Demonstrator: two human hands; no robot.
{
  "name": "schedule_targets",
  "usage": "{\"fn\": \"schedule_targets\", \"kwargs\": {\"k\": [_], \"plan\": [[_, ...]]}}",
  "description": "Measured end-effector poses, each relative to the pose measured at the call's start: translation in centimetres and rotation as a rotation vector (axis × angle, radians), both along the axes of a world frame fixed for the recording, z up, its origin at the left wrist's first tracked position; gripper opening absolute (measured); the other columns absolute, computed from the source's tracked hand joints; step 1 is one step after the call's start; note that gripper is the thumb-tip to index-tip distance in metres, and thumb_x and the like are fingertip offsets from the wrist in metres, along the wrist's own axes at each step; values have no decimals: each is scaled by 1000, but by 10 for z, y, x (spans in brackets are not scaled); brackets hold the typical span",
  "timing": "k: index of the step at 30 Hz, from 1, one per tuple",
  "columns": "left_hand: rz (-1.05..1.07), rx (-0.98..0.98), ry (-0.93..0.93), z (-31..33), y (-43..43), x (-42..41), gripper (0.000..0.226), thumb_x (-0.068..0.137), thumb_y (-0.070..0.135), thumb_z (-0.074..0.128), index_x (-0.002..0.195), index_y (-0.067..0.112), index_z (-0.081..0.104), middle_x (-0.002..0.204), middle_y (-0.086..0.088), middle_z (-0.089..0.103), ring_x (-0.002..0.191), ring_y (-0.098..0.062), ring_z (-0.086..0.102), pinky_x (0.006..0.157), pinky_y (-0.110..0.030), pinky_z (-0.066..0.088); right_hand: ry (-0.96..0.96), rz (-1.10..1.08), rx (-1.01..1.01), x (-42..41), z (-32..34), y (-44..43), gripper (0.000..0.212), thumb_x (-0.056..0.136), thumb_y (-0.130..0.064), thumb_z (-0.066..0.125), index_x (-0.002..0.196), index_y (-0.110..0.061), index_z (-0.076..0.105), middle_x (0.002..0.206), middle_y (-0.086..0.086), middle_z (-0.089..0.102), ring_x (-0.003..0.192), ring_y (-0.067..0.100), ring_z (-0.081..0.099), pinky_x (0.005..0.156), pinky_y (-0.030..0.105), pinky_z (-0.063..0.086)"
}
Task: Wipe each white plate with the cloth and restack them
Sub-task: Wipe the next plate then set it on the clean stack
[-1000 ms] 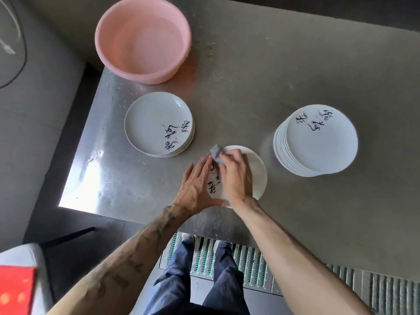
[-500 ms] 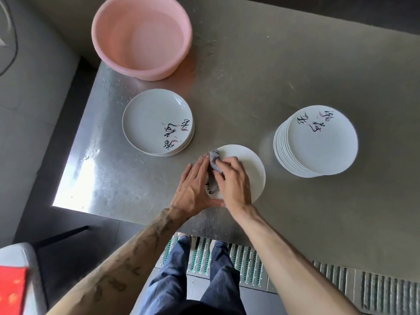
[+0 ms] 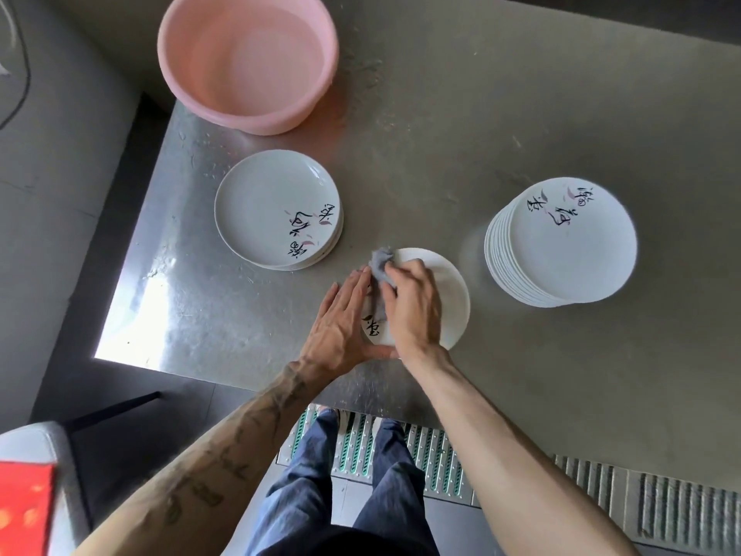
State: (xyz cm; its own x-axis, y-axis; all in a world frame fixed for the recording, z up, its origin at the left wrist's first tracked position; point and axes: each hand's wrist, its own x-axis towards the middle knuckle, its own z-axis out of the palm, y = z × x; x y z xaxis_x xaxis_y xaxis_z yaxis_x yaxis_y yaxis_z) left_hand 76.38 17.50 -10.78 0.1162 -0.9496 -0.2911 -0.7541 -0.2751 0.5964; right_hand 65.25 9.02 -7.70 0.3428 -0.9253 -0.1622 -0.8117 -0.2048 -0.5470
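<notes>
A single white plate [image 3: 449,298] with black writing lies flat near the front of the steel table. My right hand [image 3: 413,307] presses a crumpled grey cloth [image 3: 381,263] onto the plate's left half. My left hand [image 3: 341,323] rests flat against the plate's left rim, fingers together, thumb under the near edge. A low stack of white plates [image 3: 268,210] sits to the left. A taller stack of white plates [image 3: 569,250] stands to the right.
A pink plastic basin [image 3: 248,58] stands at the back left of the steel table [image 3: 441,134]. The table's left edge and front edge are close to my hands. A floor grate lies below, and a grey and red object sits at the lower left.
My right hand with the cloth has slid a little toward the plate's left rim. My left hand stays against the plate. The view has shifted slightly.
</notes>
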Motion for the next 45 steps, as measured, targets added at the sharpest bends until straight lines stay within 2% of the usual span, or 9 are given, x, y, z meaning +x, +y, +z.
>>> {"fn": "schedule_targets", "kwargs": {"k": [4,8,13,20,25,29,34,39,45], "plan": [[18,-39,6,1,2,-2,137,61,72,81,162,8,14,169,-5,21,157,-14,14,129,-41,11,-30,92,29,-8,1,14,27,93,-13,67,120,-13,71,112,4,59,105,26,57,89,43,52],[3,-15,3,0,0,-1,143,58,84,70,162,6,11,170,-6,17,157,-15,11,129,-42,9,-35,-74,37,-1,0,-1,25,92,-12,68,117,-12,72,111,5,59,105,27,58,89,44,52],[14,-21,-9,-5,2,0,142,58,83,73,163,9,12,170,-3,18,157,-11,11,129,-38,8,-46,114,16,-16,0,1,33,93,-12,67,125,-17,70,114,1,59,107,24,55,89,41,51],[6,-20,-10,-3,2,2,142,59,86,71,163,14,6,170,-2,16,157,-14,14,128,-34,4,184,4,-173,-75,6,-24,31,90,-3,66,119,-11,72,108,8,61,100,30,54,83,42,52],[-4,-9,4,-1,2,3,144,58,85,72,163,14,4,171,1,10,157,-11,8,128,-34,2,53,-166,-38,-67,2,-3,33,90,-4,69,122,-13,72,107,7,62,105,27,56,89,37,49],[-23,-11,4,0,0,3,148,54,89,67,163,8,8,170,-3,13,156,-11,8,129,-37,7,0,25,51,-22,1,-9,39,92,-12,68,129,-20,68,118,1,59,116,24,52,95,37,47],[-17,-43,-21,-1,2,3,139,59,73,82,161,5,17,169,-6,22,156,-16,18,128,-42,16,-58,204,83,-31,6,32,30,91,-11,71,120,-18,72,113,-3,58,106,22,54,88,42,54],[7,-25,-30,-3,1,1,144,54,86,71,162,7,17,169,-4,21,156,-13,17,128,-38,14,-72,97,101,-22,2,15,31,87,-7,73,117,-16,74,109,-2,61,103,24,57,89,41,52],[22,-19,-33,-8,2,3,147,53,90,68,163,8,12,169,-4,21,156,-13,18,128,-36,14,-74,219,136,-37,-4,16,31,87,-9,75,116,-21,76,107,-6,61,102,17,56,88,26,48]]}}
